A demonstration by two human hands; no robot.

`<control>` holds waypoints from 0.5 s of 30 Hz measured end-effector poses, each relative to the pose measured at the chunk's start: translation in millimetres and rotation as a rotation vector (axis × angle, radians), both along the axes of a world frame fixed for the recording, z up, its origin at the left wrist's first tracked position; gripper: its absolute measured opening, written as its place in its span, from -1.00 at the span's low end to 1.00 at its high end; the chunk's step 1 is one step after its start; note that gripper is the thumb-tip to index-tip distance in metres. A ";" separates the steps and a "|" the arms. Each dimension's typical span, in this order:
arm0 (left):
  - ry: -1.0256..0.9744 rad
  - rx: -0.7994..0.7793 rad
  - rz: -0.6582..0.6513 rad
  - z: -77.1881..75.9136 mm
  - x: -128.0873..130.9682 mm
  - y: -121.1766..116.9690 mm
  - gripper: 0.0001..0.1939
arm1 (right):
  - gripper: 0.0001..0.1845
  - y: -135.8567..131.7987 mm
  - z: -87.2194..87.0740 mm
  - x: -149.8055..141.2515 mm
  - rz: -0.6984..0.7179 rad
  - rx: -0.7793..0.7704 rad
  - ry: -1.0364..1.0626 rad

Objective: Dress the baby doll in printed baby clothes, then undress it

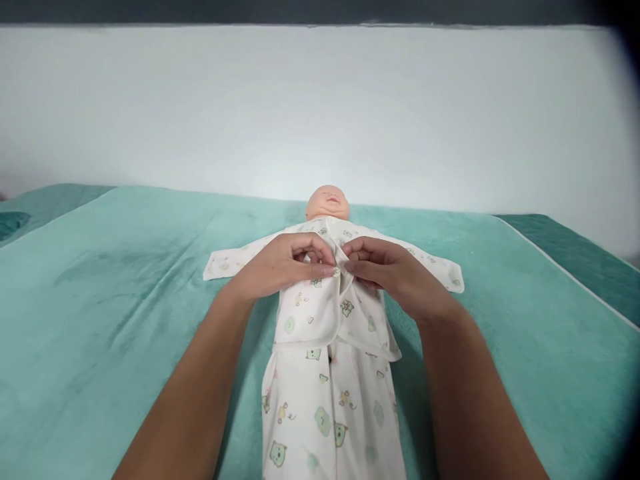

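Note:
A baby doll (327, 202) lies on its back on a teal blanket (125, 300), head away from me. It wears a white printed top (320, 310) and matching trousers (325, 413), sleeves spread out to both sides. My left hand (283, 265) pinches the left front flap of the top at chest height, fingers curled. My right hand (387, 267) pinches the right front flap, fingertips touching those of the left. Both flaps meet between my fingers; any fastening there is hidden.
The teal blanket covers a wide flat surface with darker teal edges at the far left (15, 223) and right (575, 247). A plain white wall (320, 107) stands behind the doll's head.

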State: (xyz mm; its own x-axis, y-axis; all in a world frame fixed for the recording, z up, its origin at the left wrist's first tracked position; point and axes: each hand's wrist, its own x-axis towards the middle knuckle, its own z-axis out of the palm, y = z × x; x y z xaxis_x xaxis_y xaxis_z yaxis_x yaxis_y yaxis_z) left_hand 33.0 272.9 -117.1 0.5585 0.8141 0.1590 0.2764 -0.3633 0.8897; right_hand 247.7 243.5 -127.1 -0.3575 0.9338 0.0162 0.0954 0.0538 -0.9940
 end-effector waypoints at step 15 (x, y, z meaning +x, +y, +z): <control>0.052 0.031 0.060 1.9 4.6 -3.3 -0.81 | -0.79 4.3 -5.5 -2.2 -0.035 -0.014 0.014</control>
State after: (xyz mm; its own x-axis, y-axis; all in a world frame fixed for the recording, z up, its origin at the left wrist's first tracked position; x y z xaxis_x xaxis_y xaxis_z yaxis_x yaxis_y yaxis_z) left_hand 37.7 269.6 -115.2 0.5171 0.8413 0.1572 0.3436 -0.3723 0.8621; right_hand 245.6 247.8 -132.6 -0.3247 0.9458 0.0078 0.0829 0.0367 -0.9959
